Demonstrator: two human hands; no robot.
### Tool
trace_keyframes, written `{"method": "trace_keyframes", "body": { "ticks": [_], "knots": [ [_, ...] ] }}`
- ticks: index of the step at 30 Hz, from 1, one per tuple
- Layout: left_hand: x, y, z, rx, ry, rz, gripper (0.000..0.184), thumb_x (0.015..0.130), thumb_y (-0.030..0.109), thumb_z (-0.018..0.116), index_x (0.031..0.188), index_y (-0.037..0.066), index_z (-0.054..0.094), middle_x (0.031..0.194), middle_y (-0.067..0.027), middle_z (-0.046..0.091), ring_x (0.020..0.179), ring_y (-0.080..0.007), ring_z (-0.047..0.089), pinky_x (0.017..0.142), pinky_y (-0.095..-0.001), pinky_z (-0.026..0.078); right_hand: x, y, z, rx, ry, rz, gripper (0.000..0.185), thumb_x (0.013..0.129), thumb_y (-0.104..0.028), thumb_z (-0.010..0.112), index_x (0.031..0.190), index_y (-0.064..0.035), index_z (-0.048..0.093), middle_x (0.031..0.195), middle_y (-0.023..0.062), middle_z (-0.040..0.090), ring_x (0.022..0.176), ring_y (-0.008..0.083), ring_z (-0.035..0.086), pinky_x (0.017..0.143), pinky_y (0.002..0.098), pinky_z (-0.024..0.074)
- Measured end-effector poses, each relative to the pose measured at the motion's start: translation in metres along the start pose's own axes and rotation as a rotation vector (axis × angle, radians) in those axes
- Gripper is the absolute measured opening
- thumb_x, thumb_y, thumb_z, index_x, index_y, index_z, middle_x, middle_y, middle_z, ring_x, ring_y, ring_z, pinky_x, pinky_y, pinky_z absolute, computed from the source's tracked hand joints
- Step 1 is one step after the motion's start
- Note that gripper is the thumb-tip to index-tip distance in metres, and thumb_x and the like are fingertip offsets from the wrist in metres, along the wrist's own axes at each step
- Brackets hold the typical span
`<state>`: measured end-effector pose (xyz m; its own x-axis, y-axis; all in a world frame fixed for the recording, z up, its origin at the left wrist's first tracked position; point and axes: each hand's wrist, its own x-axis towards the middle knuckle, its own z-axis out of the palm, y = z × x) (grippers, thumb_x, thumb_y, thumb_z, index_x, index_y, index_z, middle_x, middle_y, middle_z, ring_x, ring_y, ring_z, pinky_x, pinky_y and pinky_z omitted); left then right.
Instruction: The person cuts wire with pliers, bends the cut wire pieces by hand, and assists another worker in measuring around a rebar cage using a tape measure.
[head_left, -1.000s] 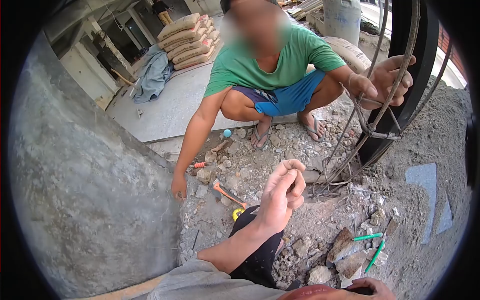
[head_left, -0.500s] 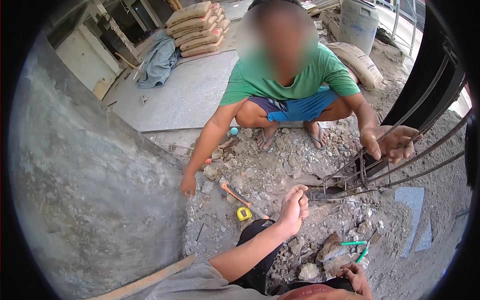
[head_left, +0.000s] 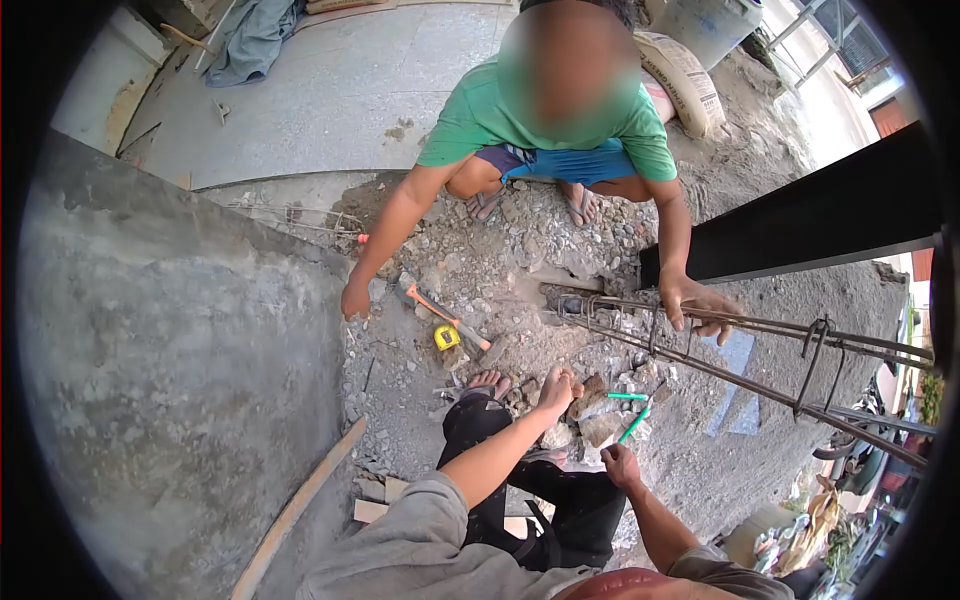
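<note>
My left hand (head_left: 562, 390) is raised over the rubble, fingers curled closed, with nothing visible in them. Lower right, my right hand (head_left: 622, 466) is also closed; its finger side is hidden. Just past it lies a tool with two green handles (head_left: 634, 424), spread in a V on broken concrete. I cannot tell whether my right hand touches the nearer handle. Left of my left hand lies a hammer (head_left: 440, 310) with an orange handle, beside a yellow tape measure (head_left: 446, 337). A tied rebar cage (head_left: 740, 372) runs from a hole in the ground towards the right.
Opposite me a person in a green shirt (head_left: 560, 140) squats, one hand (head_left: 695, 305) on the rebar and the other near the concrete wall (head_left: 190, 350). A black column (head_left: 800, 215) stands right. A wooden strip (head_left: 300, 505) leans at lower left. Filled sacks (head_left: 680, 85) lie behind.
The view has tipped downward and shifted. My left hand has drawn back from the rebar's base towards the green-handled tool. The other person's hand has lowered onto the rebar, which now lies flatter in view.
</note>
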<state>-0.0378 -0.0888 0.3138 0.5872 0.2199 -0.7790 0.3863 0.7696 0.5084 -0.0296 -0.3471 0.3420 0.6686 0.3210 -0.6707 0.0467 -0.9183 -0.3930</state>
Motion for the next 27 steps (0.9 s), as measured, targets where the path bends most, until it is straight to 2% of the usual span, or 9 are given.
{"method": "trace_keyframes", "body": {
  "ticks": [1,3,5,7,9,12,16,21,27],
  "knots": [
    [-0.009,-0.014,-0.002,0.0,-0.022,-0.024,0.015,0.101,0.016,0.034,0.105,0.005,0.044,0.081,-0.0133,0.066,0.066,-0.0178,0.064,0.053,-0.0266,0.046,-0.002,-0.017,0.004,0.271,-0.086,0.077,0.034,0.093,-0.032,0.057,0.102,0.0006,0.064,0.086,0.0117,0.072,0.077,0.0251,0.069,0.073,0.0374,0.0532],
    [-0.035,-0.036,-0.008,0.044,-0.094,-0.099,0.019,0.104,0.017,0.028,0.109,0.006,0.042,0.104,-0.0225,0.068,0.099,-0.0277,0.066,0.094,-0.0361,0.048,-0.025,-0.08,0.0,0.739,-0.267,0.277,0.049,0.098,-0.046,0.048,0.123,-0.0044,0.053,0.111,0.0114,0.067,0.098,0.0234,0.064,0.082,0.0381,0.0495],
    [-0.081,-0.027,-0.01,0.028,-0.145,-0.109,0.02,0.104,0.02,0.029,0.112,0.006,0.041,0.115,-0.0239,0.065,0.115,-0.028,0.059,0.103,-0.037,0.04,-0.053,-0.137,-0.011,0.828,-0.415,0.268,0.045,0.1,-0.041,0.047,0.126,-0.0049,0.05,0.117,0.0122,0.063,0.101,0.0225,0.064,0.084,0.0352,0.0488],
    [-0.13,-0.01,-0.008,-0.007,-0.156,-0.049,0.022,0.104,0.023,0.029,0.113,0.007,0.041,0.121,-0.0245,0.062,0.122,-0.0276,0.054,0.109,-0.0382,0.034,-0.074,-0.161,-0.014,0.852,-0.522,0.278,0.035,0.101,-0.03,0.047,0.123,-0.0035,0.054,0.098,0.008,0.064,0.085,0.0168,0.063,0.073,0.0282,0.0484],
    [-0.166,0.004,-0.013,0.06,-0.172,-0.047,0.018,0.103,0.019,0.034,0.111,0.005,0.043,0.122,-0.0231,0.062,0.122,-0.0263,0.055,0.106,-0.037,0.038,-0.089,-0.168,-0.028,0.835,-0.632,0.328,0.03,0.101,-0.025,0.047,0.119,-0.0028,0.057,0.088,0.0044,0.06,0.076,0.0136,0.058,0.068,0.0262,0.0462],
    [-0.216,-0.017,-0.035,-0.074,-0.352,0.02,0.022,0.098,0.015,0.049,0.115,0.001,0.05,0.108,-0.013,0.064,0.099,-0.0184,0.064,0.08,-0.0271,0.051,-0.154,-0.189,-0.062,0.764,-0.727,0.341,0.025,0.101,-0.02,0.047,0.112,-0.0023,0.062,0.073,-0.0021,0.05,0.063,0.0091,0.048,0.06,0.0248,0.0419],
    [-0.296,0.058,-0.044,0.562,-0.374,-0.034,0.028,0.093,0.016,0.056,0.115,0.0,0.061,0.101,-0.0074,0.069,0.094,-0.0128,0.063,0.08,-0.0263,0.049,-0.215,-0.196,-0.096,0.629,-0.711,0.233,0.026,0.101,-0.019,0.047,0.106,-0.0027,0.065,0.064,-0.0064,0.042,0.056,0.0068,0.039,0.054,0.0249,0.0376],
    [-0.362,0.116,-0.072,0.779,-0.043,0.161,0.035,0.092,0.021,0.056,0.118,-0.001,0.056,0.101,-0.0183,0.069,0.093,-0.0279,0.068,0.082,-0.0361,0.052,-0.268,-0.174,-0.134,0.372,-0.527,0.208,0.026,0.098,-0.021,0.05,0.107,-0.0041,0.068,0.064,-0.0043,0.046,0.055,0.008,0.044,0.052,0.0263,0.0418],
    [-0.428,0.157,-0.129,1.024,0.171,0.228,0.032,0.092,0.023,0.051,0.115,0.003,0.059,0.091,-0.0211,0.069,0.09,-0.0373,0.068,0.078,-0.0433,0.052,-0.349,-0.167,-0.185,0.587,-0.414,0.411,0.032,0.1,-0.021,0.045,0.122,-0.0021,0.058,0.062,-0.0007,0.046,0.054,0.0115,0.048,0.051,0.0283,0.0432]
  ]
}}
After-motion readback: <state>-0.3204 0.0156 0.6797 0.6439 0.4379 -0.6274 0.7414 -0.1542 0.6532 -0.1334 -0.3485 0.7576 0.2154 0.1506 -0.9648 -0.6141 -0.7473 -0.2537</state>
